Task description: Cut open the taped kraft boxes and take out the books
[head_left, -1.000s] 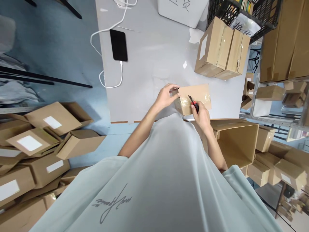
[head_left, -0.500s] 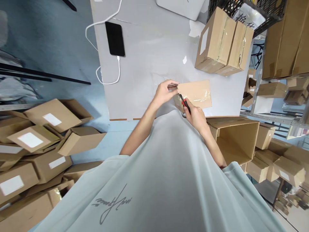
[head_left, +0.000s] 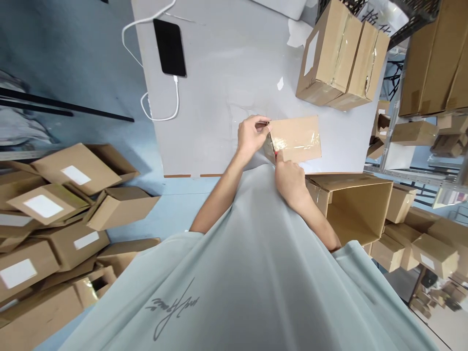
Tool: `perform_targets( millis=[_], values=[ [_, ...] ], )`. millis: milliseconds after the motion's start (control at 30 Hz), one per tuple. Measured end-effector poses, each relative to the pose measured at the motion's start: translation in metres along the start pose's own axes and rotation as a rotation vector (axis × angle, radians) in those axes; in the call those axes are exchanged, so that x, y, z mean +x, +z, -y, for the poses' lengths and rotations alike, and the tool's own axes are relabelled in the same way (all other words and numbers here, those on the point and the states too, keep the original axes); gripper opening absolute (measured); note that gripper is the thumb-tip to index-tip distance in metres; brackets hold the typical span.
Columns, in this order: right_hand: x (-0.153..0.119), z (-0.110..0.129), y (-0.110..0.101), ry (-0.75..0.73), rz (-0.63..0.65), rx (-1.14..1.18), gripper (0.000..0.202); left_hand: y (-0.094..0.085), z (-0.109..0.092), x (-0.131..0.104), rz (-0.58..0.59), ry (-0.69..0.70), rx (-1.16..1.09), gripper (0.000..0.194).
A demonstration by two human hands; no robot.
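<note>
A small cardboard box (head_left: pixel 300 130) with clear tape lies near the front edge of the grey table (head_left: pixel 219 63). My left hand (head_left: pixel 250 135) pinches its far left corner, with thumb and fingers closed there. Wrapped in my right hand (head_left: pixel 290 179) is a utility knife (head_left: pixel 277 153); just a bit of its red part shows. The right hand is at the box's near left end, forefinger stretched along the knife toward the box's left edge. The blade tip is too small to make out.
Two taped cartons (head_left: pixel 338 58) stand at the table's back right. A phone (head_left: pixel 170 47) on a white cable (head_left: pixel 178 100) lies at the left. An open carton (head_left: pixel 356 209) stands below the right front edge. Empty boxes (head_left: pixel 47 214) pile up on the left floor.
My right hand has drawn the knife toward my body along the box's left edge, and its forefinger now lies over the knife. My left hand stays at the corner. The view shifted slightly.
</note>
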State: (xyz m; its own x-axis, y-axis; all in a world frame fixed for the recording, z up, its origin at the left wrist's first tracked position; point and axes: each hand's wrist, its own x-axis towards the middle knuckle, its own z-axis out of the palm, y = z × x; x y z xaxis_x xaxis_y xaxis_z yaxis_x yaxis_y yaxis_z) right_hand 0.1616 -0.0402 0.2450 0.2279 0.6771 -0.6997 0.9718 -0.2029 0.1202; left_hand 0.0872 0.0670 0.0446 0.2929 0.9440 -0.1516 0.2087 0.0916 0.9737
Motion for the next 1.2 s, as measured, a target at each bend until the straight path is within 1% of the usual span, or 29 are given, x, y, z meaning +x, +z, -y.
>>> perform_targets(
  millis=[100,133,200,267,333,433,500,533,633,700,733,800,867,1000,1100,1200],
  values=[
    [-0.013,-0.008,0.012,0.033,0.1,-0.019,0.064,0.004,-0.003,-0.004,-0.029,0.005,0.031,0.024],
    [-0.016,-0.01,0.017,0.032,0.118,-0.017,0.066,0.004,-0.003,-0.006,-0.03,0.007,0.036,0.024],
    [-0.021,-0.014,0.022,0.022,0.116,0.003,0.068,0.003,-0.004,-0.009,-0.032,0.01,0.045,0.023],
    [-0.028,-0.021,0.021,0.007,0.091,0.042,0.065,0.0,-0.005,-0.011,-0.032,0.02,0.062,0.023],
    [-0.035,-0.036,0.018,0.016,0.045,0.103,0.061,-0.004,-0.007,-0.014,-0.037,0.036,0.097,0.024],
    [-0.037,-0.075,0.019,0.083,-0.104,0.26,0.061,-0.003,-0.021,-0.017,-0.086,0.093,0.209,0.031],
    [-0.031,-0.108,0.028,0.124,-0.235,0.397,0.062,0.008,-0.038,-0.021,-0.089,0.171,0.3,0.038],
    [-0.025,-0.125,0.034,0.136,-0.293,0.464,0.063,0.017,-0.047,-0.023,-0.055,0.222,0.34,0.041],
    [-0.005,-0.166,0.057,0.123,-0.424,0.622,0.062,0.057,-0.071,-0.031,0.158,0.371,0.44,0.043],
    [0.008,-0.182,0.07,0.088,-0.479,0.677,0.061,0.083,-0.078,-0.034,0.282,0.429,0.493,0.047],
    [0.013,-0.187,0.075,0.07,-0.491,0.69,0.061,0.092,-0.079,-0.035,0.318,0.44,0.514,0.05],
    [0.022,-0.192,0.079,0.048,-0.482,0.684,0.061,0.102,-0.076,-0.036,0.35,0.433,0.538,0.052],
    [0.028,-0.192,0.077,0.038,-0.43,0.64,0.062,0.103,-0.073,-0.037,0.351,0.404,0.537,0.052],
    [0.038,-0.187,0.061,0.023,-0.324,0.504,0.063,0.099,-0.075,-0.038,0.342,0.345,0.524,0.053],
    [0.047,-0.185,0.051,0.025,-0.287,0.465,0.063,0.1,-0.077,-0.04,0.331,0.327,0.534,0.053],
    [0.055,-0.186,0.045,0.012,-0.264,0.461,0.064,0.102,-0.075,-0.041,0.318,0.325,0.558,0.052]
  ],
)
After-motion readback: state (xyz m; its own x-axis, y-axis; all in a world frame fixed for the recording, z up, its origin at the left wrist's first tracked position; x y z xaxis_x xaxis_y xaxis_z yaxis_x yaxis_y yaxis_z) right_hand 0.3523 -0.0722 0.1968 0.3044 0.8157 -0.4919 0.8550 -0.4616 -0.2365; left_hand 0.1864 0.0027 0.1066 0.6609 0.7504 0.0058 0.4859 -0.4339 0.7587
